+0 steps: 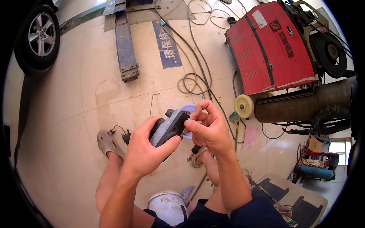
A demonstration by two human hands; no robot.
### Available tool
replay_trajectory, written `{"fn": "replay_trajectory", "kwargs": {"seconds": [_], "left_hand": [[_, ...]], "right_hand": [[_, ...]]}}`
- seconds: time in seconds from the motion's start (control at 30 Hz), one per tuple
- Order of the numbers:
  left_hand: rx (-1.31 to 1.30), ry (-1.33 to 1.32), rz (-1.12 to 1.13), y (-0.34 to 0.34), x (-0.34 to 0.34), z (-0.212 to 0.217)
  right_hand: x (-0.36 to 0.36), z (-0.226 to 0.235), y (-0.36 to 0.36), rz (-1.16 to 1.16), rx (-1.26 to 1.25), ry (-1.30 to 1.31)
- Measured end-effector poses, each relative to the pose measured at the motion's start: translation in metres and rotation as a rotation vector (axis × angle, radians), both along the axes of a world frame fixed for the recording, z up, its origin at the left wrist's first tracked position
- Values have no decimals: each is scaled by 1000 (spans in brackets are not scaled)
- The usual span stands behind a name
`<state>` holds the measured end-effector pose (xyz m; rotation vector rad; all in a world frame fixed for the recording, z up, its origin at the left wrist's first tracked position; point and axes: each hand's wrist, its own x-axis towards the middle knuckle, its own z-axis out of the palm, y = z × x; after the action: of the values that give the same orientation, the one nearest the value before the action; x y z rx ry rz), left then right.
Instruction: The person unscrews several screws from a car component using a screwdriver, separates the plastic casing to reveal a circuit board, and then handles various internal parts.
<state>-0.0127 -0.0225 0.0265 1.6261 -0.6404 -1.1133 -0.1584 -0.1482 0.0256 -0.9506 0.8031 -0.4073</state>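
Observation:
My left hand [146,146] is wrapped round a black and grey housing [169,128], a blocky part with a rounded knob at its far end. The thumb lies along its near side. At the part's right end, my right hand [207,127] pinches with thumb and forefinger; whatever small piece is between them is too hidden to name. Below that palm sticks out a black-handled screwdriver [195,149], its shaft pointing down and left, apparently kept in the curled lower fingers. Behind the housing, a pale purple bowl [187,107] on the floor is partly covered.
A bent thin rod [152,103] lies beyond my hands. A small black connector with wire [126,136] is by my left shoe. A white bucket [167,203] stands between my legs. Cables [195,81] loop across the floor; a red machine cabinet [272,47] stands right, a car wheel [40,36] left.

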Motion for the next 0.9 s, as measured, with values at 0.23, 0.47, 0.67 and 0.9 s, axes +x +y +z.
{"fn": "replay_trajectory", "kwargs": {"seconds": [0.23, 0.47, 0.67, 0.9], "left_hand": [[-8, -161, 18, -1, -3, 4], [-93, -299, 32, 2, -6, -4], [-109, -380, 108, 3, -15, -10], [70, -58, 154, 8, -2, -6]], "right_hand": [[3, -18, 12, -32, -839, 191], [17, -29, 27, -134, -888, 195], [16, -35, 27, -61, -733, 310], [-15, 41, -20, -444, -326, -548]]}}
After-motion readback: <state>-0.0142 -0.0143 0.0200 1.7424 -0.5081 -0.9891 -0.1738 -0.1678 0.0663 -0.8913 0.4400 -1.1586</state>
